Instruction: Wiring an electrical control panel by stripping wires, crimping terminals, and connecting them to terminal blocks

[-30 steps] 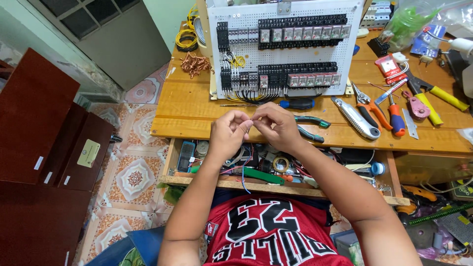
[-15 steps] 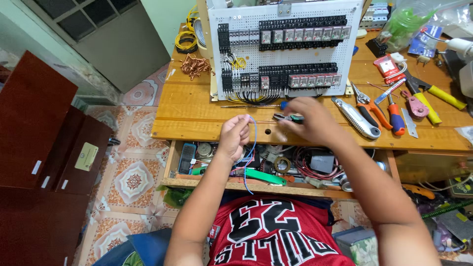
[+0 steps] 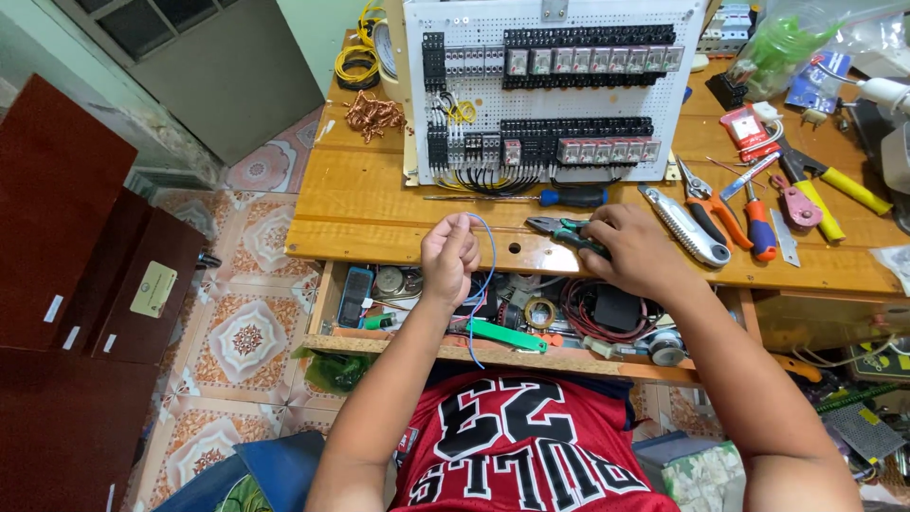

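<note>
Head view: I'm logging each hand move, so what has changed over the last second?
The right hand left the blue wire and moved right to the green-handled pliers on the bench, its fingers now on them. The left hand still holds the wire up. The screwdriver stayed put.

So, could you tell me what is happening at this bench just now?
A person in a red jersey sits at a wooden workbench. The left hand holds up a thin blue wire that loops down toward an open drawer of parts. The right hand rests on green-handled pliers lying on the bench, in front of a white panel of relays.
</note>
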